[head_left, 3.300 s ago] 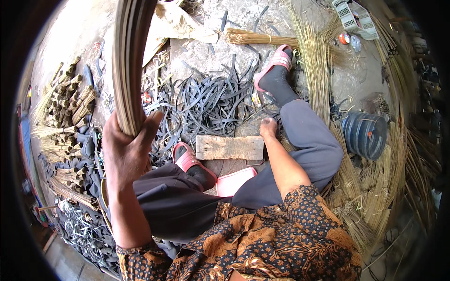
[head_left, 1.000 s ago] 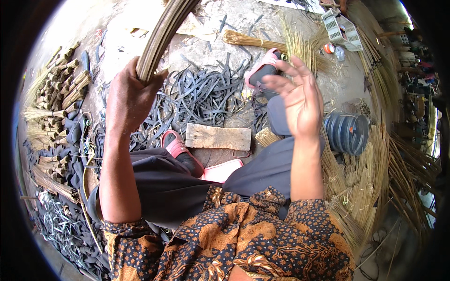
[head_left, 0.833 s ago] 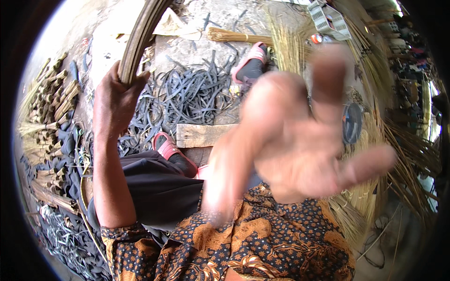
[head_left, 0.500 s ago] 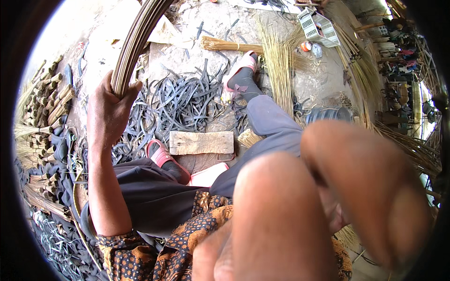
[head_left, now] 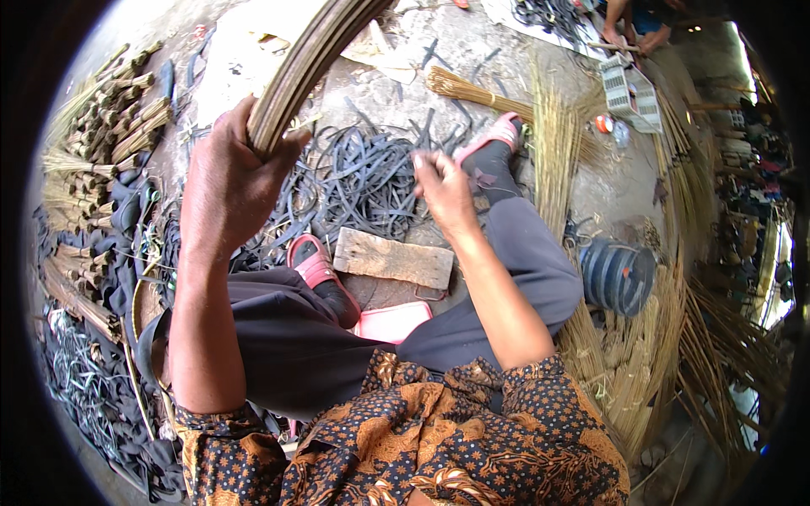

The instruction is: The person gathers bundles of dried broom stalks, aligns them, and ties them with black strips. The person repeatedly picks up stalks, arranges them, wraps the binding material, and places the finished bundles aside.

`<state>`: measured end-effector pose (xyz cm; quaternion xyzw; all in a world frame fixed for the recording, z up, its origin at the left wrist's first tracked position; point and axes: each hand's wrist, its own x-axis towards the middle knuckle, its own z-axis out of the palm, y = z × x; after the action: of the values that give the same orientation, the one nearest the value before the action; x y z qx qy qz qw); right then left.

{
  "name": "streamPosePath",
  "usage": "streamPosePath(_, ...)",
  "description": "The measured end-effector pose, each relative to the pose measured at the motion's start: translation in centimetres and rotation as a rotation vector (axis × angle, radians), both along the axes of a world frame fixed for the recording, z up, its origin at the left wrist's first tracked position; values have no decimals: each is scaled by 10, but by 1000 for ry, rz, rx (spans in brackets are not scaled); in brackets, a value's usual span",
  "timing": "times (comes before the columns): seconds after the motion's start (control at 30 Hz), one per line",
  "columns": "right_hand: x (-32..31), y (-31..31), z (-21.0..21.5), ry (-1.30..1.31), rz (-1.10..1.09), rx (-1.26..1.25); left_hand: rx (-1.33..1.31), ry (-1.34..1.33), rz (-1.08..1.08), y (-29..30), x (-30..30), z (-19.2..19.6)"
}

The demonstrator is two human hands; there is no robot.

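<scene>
"Over the floor [head_left: 620, 181], left of the wooden block [head_left: 392, 257]: what's the left hand [head_left: 234, 173] got?"

"Long brown bundle [head_left: 316, 63], near end wrapped by thumb and fingers, tilted; far end out of frame."

"Right hand [head_left: 445, 192]?"

"Above dark strips [head_left: 354, 181], fingers curled. Can't tell if anything's pinched."

"Doing it well?"

"Probably firm left grip, ends level, so it doesn't splay."

"Surface, room?"

"Worn grey floor; stacked bundles [head_left: 122, 139] along its left edge, stalks [head_left: 637, 363] along the right; crate [head_left: 631, 94] toward the far right corner, another person [head_left: 620, 24] beyond."

strips [head_left: 359, 181] beyond board [head_left: 394, 258] | container [head_left: 618, 277] right | bundles [head_left: 139, 131] far left
</scene>
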<state>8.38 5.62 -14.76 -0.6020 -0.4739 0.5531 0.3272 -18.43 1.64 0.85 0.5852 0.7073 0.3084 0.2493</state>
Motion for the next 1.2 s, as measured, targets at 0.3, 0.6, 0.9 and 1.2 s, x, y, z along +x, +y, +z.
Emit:
streamPosePath(0.3, 20, -38, -192, -951, 500, -5, -136, 47, 96, 7, 4, 0)
streamPosePath(0.6, 34, -35, -199, -1043, 706, 229, -163, 130, 68, 8, 4, -5)
streamPosePath(0.9, 38, -41, -42, -59, 231, -177, -126, 145, -44, -2, 11, -12)
streamPosePath(1.2, -24, -90, 136, 375, 92, 261, 20, 259, -184, -10, 52, -33)
